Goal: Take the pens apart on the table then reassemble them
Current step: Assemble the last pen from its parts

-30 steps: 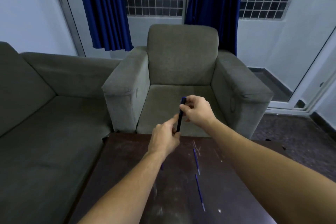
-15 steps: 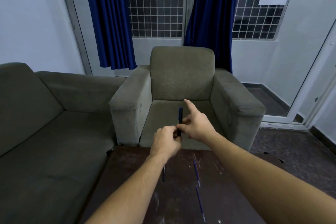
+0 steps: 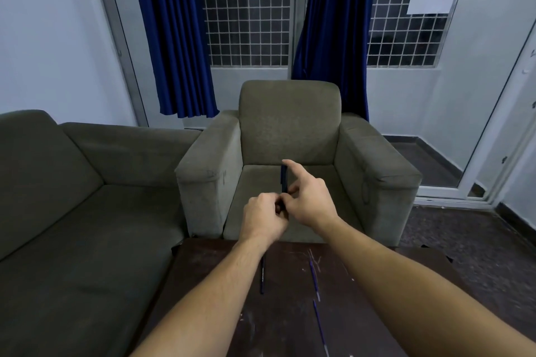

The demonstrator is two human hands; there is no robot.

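Note:
A dark blue pen (image 3: 283,179) stands upright in the air above the far edge of the table. My left hand (image 3: 264,219) is closed around its lower end. My right hand (image 3: 308,200) pinches the pen's middle with thumb and fingers, its index finger stretched out beside the top. On the dark wooden table (image 3: 203,284) lie a dark pen barrel (image 3: 262,275) under my left forearm and two thin blue refills (image 3: 314,277) (image 3: 320,324) to its right, end to end.
A grey armchair (image 3: 290,130) faces me just past the table. A grey sofa (image 3: 72,197) runs along the left side. Blue curtains and grilled windows fill the back wall; a glass door is at the right.
The camera has tilted up, so less of the table shows. My right hand slid from the pen's top down to its middle, index finger extended. My left hand closed fully on the lower end.

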